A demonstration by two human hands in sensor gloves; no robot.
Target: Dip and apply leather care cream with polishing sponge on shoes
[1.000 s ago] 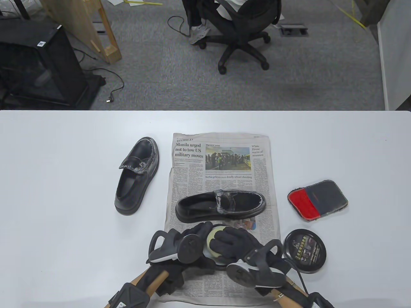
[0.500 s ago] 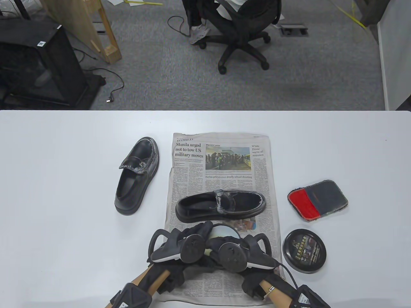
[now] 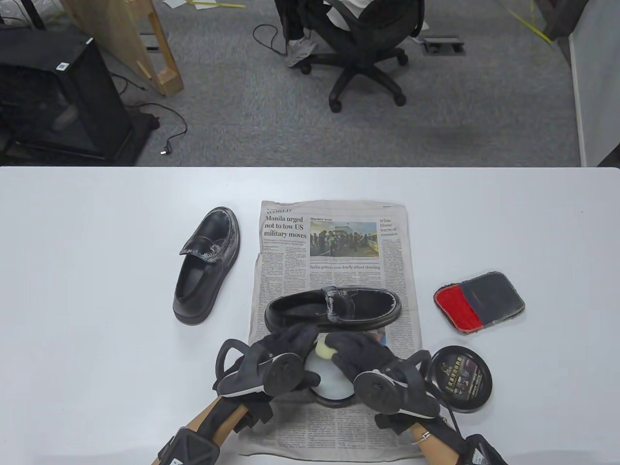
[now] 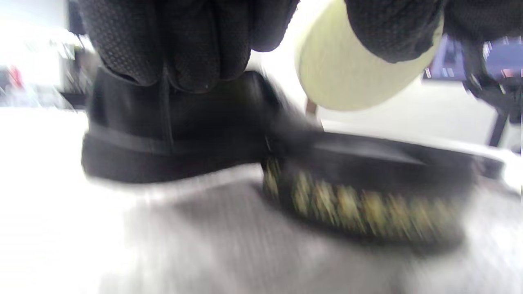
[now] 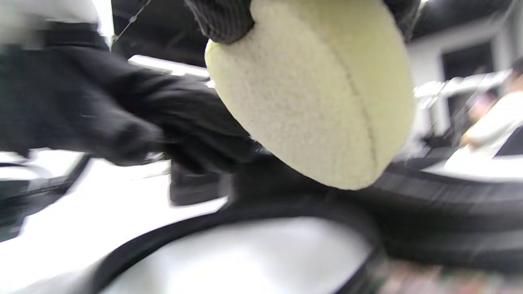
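Note:
The open cream tin (image 3: 334, 403) with pale cream sits on the newspaper (image 3: 334, 252), just in front of me. My right hand (image 3: 346, 346) pinches the round yellow sponge (image 3: 323, 349) over the tin's far rim. In the right wrist view the sponge (image 5: 318, 94) hangs tilted just above the cream (image 5: 245, 261). My left hand (image 3: 295, 339) is at the tin's left rim, its fingers (image 4: 175, 41) curled in front of a shoe heel (image 4: 163, 122). Whether it grips the tin is hidden. That black loafer (image 3: 339, 310) lies sideways behind the tin.
A second black loafer (image 3: 206, 266) lies on the white table (image 3: 97, 290) at the left. The tin's black lid (image 3: 459, 379) lies right of my right hand. A red and grey cloth (image 3: 479, 302) lies further right.
My right hand has swung out to the right and the sponge now shows over the tin's far rim. The tin's open face now shows nearer me. My left hand shifted slightly left.

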